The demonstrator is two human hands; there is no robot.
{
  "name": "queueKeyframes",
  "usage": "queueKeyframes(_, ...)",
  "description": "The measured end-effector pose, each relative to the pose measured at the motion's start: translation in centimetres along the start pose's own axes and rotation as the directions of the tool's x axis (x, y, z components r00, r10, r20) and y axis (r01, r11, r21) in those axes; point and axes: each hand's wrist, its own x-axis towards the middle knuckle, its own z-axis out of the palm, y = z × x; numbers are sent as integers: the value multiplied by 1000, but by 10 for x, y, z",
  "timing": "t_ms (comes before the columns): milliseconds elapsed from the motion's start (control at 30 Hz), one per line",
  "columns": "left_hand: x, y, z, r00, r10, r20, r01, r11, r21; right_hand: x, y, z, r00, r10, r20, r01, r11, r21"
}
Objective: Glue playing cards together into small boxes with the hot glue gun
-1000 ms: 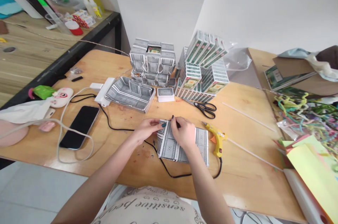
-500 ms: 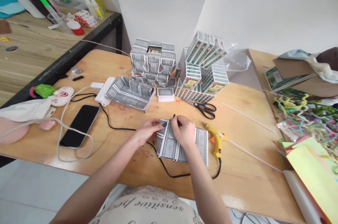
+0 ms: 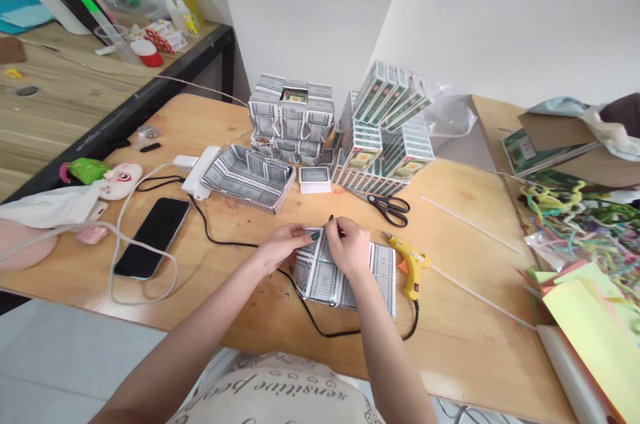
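A box-like piece made of playing cards [image 3: 323, 281], with grey patterned card backs and white borders, lies on the table in front of me. My left hand [image 3: 285, 245] pinches its upper left corner, thumb on top. Closed at the far edge of the same piece is my right hand [image 3: 349, 244], its fingers curled over the rim; the fingertips are partly hidden. A yellow glue gun [image 3: 413, 267] rests just right of the piece. Beyond my hands sit a stack of playing cards [image 3: 315, 177] and black-handled scissors [image 3: 393, 207].
An open card tray [image 3: 250, 177] and a larger card box [image 3: 293, 107] stand behind. Packs of cards [image 3: 385, 137] are piled back right. A phone [image 3: 153, 237] and a white cable lie left. The glue gun's black cord [image 3: 325, 333] loops near me. Colored paper [image 3: 595, 331] lies right.
Both hands keep their hold on the card piece with almost no movement. The view has shifted very slightly.
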Motion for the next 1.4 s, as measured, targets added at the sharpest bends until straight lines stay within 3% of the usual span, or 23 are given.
queueKeyframes(167, 1, 0, 0, 999, -30, -19, 30, 999, 13, -1, 0, -4, 1000, -3, 31, 0, 995, 100)
queueKeyframes(400, 0, 3, 3, 997, -44, 59, 44, 999, -8, 0, -5, -12, 984, -156, 84, 129, 956, 265)
queueKeyframes(600, -2, 6, 5, 999, -39, 19, 40, 999, -10, -1, -6, -14, 986, -137, 91, 104, 949, 299)
queueKeyframes(767, -3, 11, 3, 981, -79, 179, 68, 996, 64, -2, -5, -11, 994, -101, 40, 79, 927, 367)
queueKeyframes(867, -3, 11, 2, 968, -119, 221, 100, 991, 92, -4, -3, -9, 996, -84, 33, 66, 927, 370)
queueKeyframes(1067, 0, 10, 2, 972, -112, 206, 100, 992, 71, -3, -5, -11, 991, -137, 0, 126, 916, 381)
queueKeyframes(1200, 1, 9, 3, 984, -139, 112, 134, 990, 48, -2, -7, -14, 979, -202, 23, 180, 914, 363)
queueKeyframes(1400, -1, 10, 4, 995, -75, 69, 69, 994, 81, 0, -4, -14, 972, -231, 47, 203, 921, 331)
